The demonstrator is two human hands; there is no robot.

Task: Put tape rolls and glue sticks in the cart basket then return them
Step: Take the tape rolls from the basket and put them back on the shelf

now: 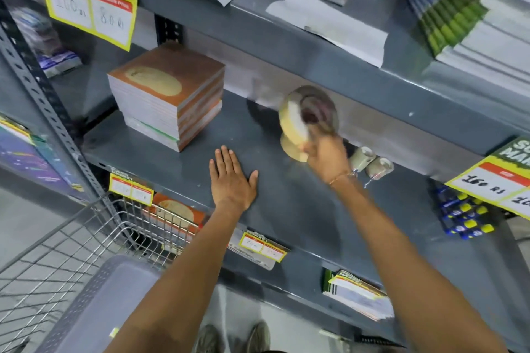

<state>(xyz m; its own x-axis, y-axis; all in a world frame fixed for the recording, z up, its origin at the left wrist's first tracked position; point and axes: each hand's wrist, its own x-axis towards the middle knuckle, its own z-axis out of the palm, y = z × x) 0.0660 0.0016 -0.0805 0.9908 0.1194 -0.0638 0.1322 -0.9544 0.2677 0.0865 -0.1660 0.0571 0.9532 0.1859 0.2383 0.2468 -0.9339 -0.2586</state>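
On shelf (172, 152) | right hand (327, 157) grips tape roll (298, 120) (blurred)

The tape roll (298, 117) I hold is tan. The shelf (177, 157) is grey. The notebooks (169, 89) are brown. The price tags (91, 0) are yellow and red. The glue sticks (464, 215) are blue and yellow.

The right hand (325, 156) and its tape rolls (308, 114) smear with motion, so the count is unclear; far-left price tag (89, 0) is blurred; the wire cart (71, 241) is cut off at the near-left edge.
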